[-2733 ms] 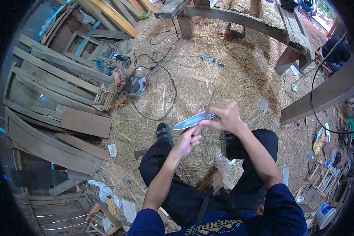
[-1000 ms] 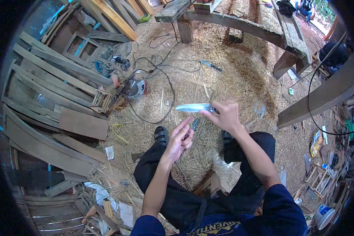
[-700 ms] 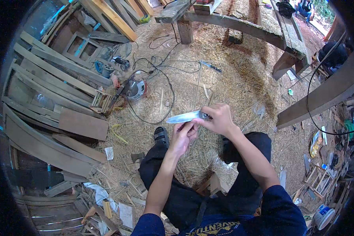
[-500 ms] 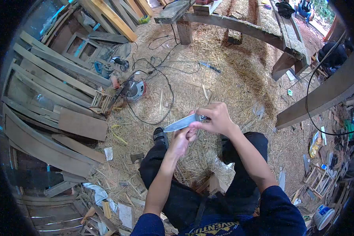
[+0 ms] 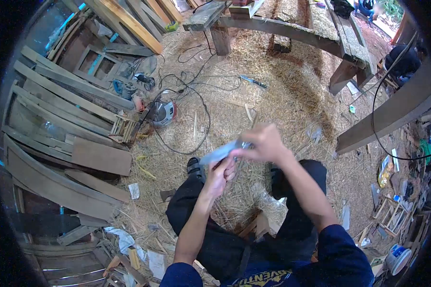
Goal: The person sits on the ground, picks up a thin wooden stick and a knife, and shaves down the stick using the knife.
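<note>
In the head view my right hand (image 5: 266,143) is closed round the handle of a knife (image 5: 216,153), smeared by motion. Its broad, pale blade points left, above my left hand (image 5: 217,179). That hand is closed, fingers curled, just below the blade. A thin strip, seen running up from the hands in the earlier frame, appears to be in its grip; at this moment blur and fingers hide it. Both hands are in front of my spread knees, over a floor strewn with shavings (image 5: 239,201).
A circular saw (image 5: 164,114) and looping black cable (image 5: 209,115) lie ahead on the left. Another knife (image 5: 254,82) rests on the shavings. Boards (image 5: 100,158) are stacked at left. A wooden bench (image 5: 282,29) stands ahead; a thick beam (image 5: 390,115) slopes at right.
The right hand and knife have become blurred with motion, staying close above the left hand. The thin strip beyond the hands no longer shows clearly. The camera view has shifted slightly.
</note>
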`<state>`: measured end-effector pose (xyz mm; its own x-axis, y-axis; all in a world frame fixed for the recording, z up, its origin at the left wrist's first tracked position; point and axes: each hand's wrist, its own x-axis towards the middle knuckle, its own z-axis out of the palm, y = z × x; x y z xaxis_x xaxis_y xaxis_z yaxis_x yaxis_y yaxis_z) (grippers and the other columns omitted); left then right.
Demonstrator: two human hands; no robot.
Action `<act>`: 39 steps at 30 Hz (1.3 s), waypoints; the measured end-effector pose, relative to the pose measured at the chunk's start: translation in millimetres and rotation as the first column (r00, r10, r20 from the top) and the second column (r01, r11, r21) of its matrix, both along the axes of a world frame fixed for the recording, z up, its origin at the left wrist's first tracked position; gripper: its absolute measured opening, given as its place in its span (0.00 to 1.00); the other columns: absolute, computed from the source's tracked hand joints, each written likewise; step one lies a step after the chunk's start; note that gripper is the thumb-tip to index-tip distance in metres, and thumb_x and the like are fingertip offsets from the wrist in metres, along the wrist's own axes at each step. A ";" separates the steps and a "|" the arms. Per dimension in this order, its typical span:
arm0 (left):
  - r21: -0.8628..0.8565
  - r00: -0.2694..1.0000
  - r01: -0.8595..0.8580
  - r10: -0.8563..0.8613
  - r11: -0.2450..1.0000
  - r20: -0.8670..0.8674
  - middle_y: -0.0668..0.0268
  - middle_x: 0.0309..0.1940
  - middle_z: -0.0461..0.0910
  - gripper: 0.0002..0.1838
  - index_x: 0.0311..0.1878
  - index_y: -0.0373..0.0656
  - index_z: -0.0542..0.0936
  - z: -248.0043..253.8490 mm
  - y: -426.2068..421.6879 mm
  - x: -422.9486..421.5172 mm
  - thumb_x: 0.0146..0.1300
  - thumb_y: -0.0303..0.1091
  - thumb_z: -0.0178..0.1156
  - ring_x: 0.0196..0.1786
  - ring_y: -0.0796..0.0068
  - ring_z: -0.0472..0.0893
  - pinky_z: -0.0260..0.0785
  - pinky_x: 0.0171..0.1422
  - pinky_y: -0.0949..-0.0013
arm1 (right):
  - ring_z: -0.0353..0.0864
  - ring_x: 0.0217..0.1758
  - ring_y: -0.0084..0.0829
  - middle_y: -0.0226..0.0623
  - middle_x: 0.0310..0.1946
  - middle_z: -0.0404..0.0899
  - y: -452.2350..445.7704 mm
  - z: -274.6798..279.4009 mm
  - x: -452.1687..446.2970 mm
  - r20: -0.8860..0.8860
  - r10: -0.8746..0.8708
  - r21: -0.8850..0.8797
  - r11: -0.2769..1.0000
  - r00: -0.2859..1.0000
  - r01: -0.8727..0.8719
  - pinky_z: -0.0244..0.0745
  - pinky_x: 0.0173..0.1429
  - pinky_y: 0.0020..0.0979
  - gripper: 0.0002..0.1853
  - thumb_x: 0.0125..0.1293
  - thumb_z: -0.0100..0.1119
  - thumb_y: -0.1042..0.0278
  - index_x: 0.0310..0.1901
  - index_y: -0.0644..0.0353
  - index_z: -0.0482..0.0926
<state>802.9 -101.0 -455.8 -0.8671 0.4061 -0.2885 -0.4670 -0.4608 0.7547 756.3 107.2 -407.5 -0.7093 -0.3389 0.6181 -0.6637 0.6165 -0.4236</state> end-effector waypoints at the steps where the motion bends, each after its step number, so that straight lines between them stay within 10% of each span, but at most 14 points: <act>1: 0.008 1.000 -0.007 0.007 1.000 -0.014 0.78 0.25 0.59 0.19 0.65 0.46 0.75 11.3 0.6 -0.1 0.73 0.35 0.57 0.25 0.87 0.58 0.47 0.24 0.81 | 0.73 0.17 0.35 0.33 0.13 0.73 10.9 -2.0 -7.7 0.036 -0.070 -0.052 0.996 0.997 0.072 0.66 0.24 0.35 0.18 0.56 0.73 0.49 0.24 0.55 0.82; 6: -0.094 0.998 -0.008 0.002 0.996 -0.070 0.79 0.25 0.60 0.17 0.63 0.44 0.76 17.7 4.2 3.3 0.74 0.35 0.56 0.24 0.89 0.57 0.48 0.24 0.81 | 0.74 0.15 0.35 0.36 0.11 0.72 28.9 -6.2 -16.8 0.065 -0.327 -0.194 0.923 0.943 0.333 0.67 0.22 0.35 0.20 0.56 0.72 0.44 0.26 0.54 0.84; 10: -0.128 0.991 0.017 -0.033 0.992 -0.126 0.80 0.25 0.60 0.22 0.70 0.43 0.72 6.0 3.0 -3.6 0.75 0.34 0.55 0.24 0.90 0.58 0.49 0.23 0.81 | 0.73 0.14 0.36 0.37 0.11 0.71 0.8 -3.1 4.9 -0.095 0.026 0.056 0.998 0.995 -0.021 0.65 0.23 0.38 0.24 0.57 0.72 0.43 0.22 0.57 0.79; 15: -0.107 0.985 0.093 -0.107 0.990 -0.134 0.81 0.24 0.60 0.22 0.69 0.43 0.72 22.4 3.2 7.6 0.74 0.32 0.55 0.22 0.90 0.57 0.49 0.23 0.82 | 0.75 0.15 0.36 0.36 0.12 0.73 54.0 2.1 -19.2 0.146 -0.479 -0.148 0.855 0.866 0.498 0.70 0.25 0.38 0.24 0.55 0.71 0.39 0.21 0.53 0.78; 21: -0.193 0.988 -0.001 -0.029 0.981 -0.154 0.82 0.23 0.61 0.21 0.67 0.41 0.74 13.0 -2.0 -2.3 0.74 0.32 0.56 0.21 0.92 0.56 0.46 0.22 0.82 | 0.71 0.15 0.35 0.38 0.12 0.71 18.1 -9.1 -3.7 -0.115 -0.119 -0.021 0.993 0.986 0.118 0.66 0.24 0.34 0.21 0.58 0.71 0.45 0.25 0.57 0.80; 23: -0.162 0.989 0.007 -0.031 0.987 -0.145 0.81 0.23 0.64 0.20 0.67 0.41 0.75 14.2 -9.0 -0.2 0.73 0.32 0.57 0.21 0.92 0.57 0.47 0.22 0.82 | 0.67 0.16 0.29 0.32 0.12 0.69 41.7 -12.8 -22.3 0.090 -0.452 -0.237 0.856 0.888 0.460 0.62 0.24 0.33 0.21 0.63 0.67 0.45 0.27 0.56 0.81; 26: -0.293 0.968 0.021 -0.092 0.956 -0.233 0.80 0.24 0.67 0.19 0.65 0.41 0.77 13.4 -11.5 -1.9 0.73 0.32 0.57 0.21 0.93 0.57 0.46 0.22 0.82 | 0.61 0.20 0.18 0.21 0.16 0.64 74.1 -10.1 -39.7 0.431 -0.342 -0.523 0.660 0.835 0.540 0.55 0.24 0.29 0.21 0.69 0.61 0.45 0.32 0.58 0.80; 31: -0.599 0.867 -0.173 -0.167 0.782 -0.469 0.62 0.53 0.84 0.18 0.63 0.37 0.77 -1.8 -7.2 -11.0 0.73 0.29 0.56 0.46 0.81 0.80 0.72 0.55 0.75 | 0.56 0.21 0.11 0.16 0.19 0.63 44.2 -6.3 -10.9 0.495 -0.030 -0.640 0.664 0.868 0.388 0.47 0.25 0.23 0.16 0.68 0.66 0.58 0.49 0.58 0.77; 39: -0.748 0.679 -0.505 -0.337 0.430 -0.652 0.62 0.36 0.83 0.19 0.56 0.47 0.83 19.3 -16.7 -20.8 0.64 0.20 0.56 0.42 0.65 0.79 0.67 0.56 0.61 | 0.71 0.19 0.19 0.30 0.18 0.75 43.7 -11.5 -7.7 0.375 -0.281 -0.266 0.880 0.884 0.393 0.61 0.25 0.25 0.17 0.59 0.71 0.69 0.50 0.56 0.80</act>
